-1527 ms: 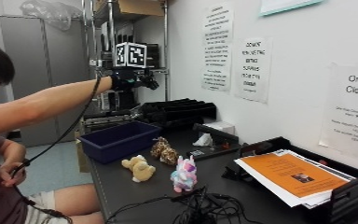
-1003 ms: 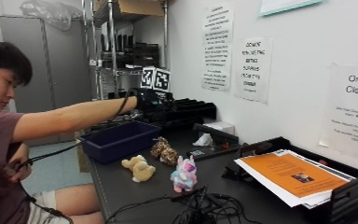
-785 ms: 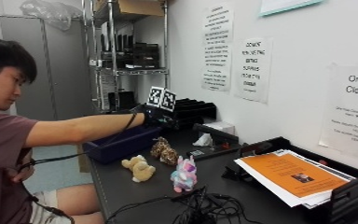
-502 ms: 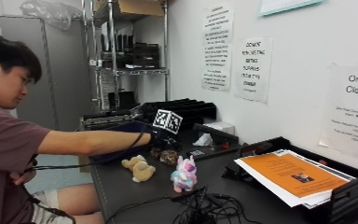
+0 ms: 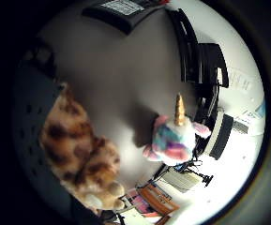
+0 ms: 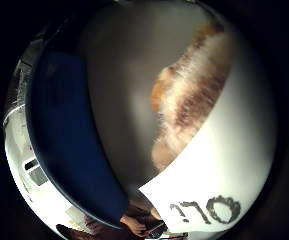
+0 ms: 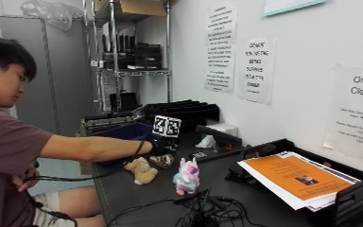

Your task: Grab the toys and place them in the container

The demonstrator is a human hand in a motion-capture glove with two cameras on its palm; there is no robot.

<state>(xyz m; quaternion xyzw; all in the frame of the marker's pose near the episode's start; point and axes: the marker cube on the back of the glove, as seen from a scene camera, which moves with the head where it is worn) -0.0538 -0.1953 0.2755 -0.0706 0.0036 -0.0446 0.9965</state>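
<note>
1. The person reaches across the dark table (image 7: 131, 198) with the arm stretched out nearly level, and the gloved right hand (image 7: 158, 147) is low over the spotted brown toy (image 7: 164, 161). The outside view does not show whether the fingers are apart or closed on anything, and I cannot tell from the palm views either.
2. The blue container (image 7: 126, 133) stands just behind the hand, on its far side; what it holds cannot be seen.
3. The spotted brown toy lies right under the palm and fills much of both palm views.
4. The tan plush toy (image 7: 141, 170) lies just beside the spotted one, on the person's side of the fingers.
5. The pastel unicorn toy (image 7: 186, 176) stands upright a little beyond the fingers, apart from the other two.
</note>
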